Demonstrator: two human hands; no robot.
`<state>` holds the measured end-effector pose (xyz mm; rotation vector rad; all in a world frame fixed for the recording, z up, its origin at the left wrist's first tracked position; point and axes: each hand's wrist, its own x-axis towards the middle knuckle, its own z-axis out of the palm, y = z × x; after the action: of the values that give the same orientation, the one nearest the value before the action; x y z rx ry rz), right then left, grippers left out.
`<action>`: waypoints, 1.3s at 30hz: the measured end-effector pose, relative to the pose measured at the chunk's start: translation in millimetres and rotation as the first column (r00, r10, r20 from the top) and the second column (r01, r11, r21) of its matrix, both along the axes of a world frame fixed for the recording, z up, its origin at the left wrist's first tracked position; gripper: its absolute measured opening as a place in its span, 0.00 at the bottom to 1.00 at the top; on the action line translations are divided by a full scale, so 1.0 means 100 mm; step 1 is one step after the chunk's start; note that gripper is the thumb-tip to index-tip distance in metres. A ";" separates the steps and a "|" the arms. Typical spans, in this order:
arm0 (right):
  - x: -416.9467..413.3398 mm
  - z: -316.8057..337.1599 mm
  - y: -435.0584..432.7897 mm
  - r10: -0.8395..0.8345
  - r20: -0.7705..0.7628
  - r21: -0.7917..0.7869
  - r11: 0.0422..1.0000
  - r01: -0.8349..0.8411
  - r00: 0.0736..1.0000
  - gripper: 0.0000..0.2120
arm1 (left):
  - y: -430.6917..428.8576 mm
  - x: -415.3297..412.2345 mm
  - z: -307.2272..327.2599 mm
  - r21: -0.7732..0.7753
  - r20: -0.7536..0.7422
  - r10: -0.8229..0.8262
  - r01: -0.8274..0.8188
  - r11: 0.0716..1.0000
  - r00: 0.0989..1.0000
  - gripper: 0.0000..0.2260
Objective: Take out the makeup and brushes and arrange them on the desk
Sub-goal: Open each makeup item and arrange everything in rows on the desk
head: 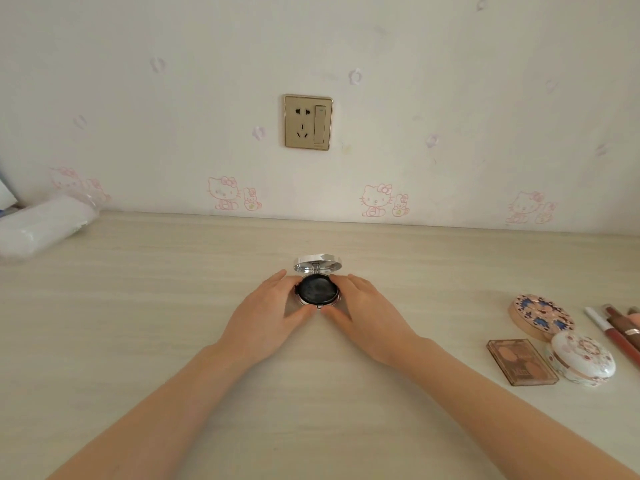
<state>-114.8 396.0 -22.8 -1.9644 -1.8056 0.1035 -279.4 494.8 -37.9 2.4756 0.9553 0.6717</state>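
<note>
Two bare forearms reach in from the near edge over a pale wood-grain desk, converging toward its middle. Nearest on the right lie a brown palette, flat with peach-toned pans under a clear cover, and just beside it a white domed case with a floral print. Just behind the domed case, seeming to touch it, sits a patterned round case in blue, pink and gold. Right of these, several slim sticks in red, brown and white lie side by side, running off the frame edge; what each is I cannot tell.

Farther in, at the middle of the desk, the left hand and right hand cup a round compact from either side. Each has its thumb at the near rim and its fingers curved along the flank, so both grasp its base. The compact rests on the desktop, well apart from the group on the right. Its inside is black, and its silver lid stands hinged up at the far side.

Beyond, at the far left, a white roll in clear wrap lies against the wall. The wall carries pink cat prints low down and a gold socket plate higher up.
</note>
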 end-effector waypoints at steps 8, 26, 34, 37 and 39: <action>0.14 0.01 0.59 -0.032 -0.032 -0.055 0.998 0.030 0.999 0.20 | 0.55 0.19 0.02 -0.032 -0.018 0.009 -0.009 0.999 1.000 0.20; 0.18 0.04 1.00 -0.054 0.003 -0.055 0.997 0.054 0.999 0.19 | 0.91 0.26 0.03 -0.002 0.029 0.003 -0.003 1.000 1.000 0.15; 0.21 0.12 0.63 -0.115 0.006 -0.106 0.988 0.115 0.993 0.26 | 0.65 0.10 0.04 -0.035 -0.002 0.144 -0.144 0.989 0.990 0.22; 0.24 0.16 0.37 -0.141 0.024 -0.099 0.985 0.143 0.990 0.25 | 0.43 0.09 0.07 -0.012 0.032 0.131 -0.130 0.991 0.991 0.18; 0.27 0.20 0.14 -0.157 0.043 -0.087 0.983 0.161 0.987 0.24 | 0.25 0.12 0.09 -0.007 0.045 0.102 -0.102 0.995 0.994 0.16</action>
<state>-87.9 410.0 -2.6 -2.1791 -1.6852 0.1007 -267.8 519.9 -29.3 2.4104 1.0707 0.7542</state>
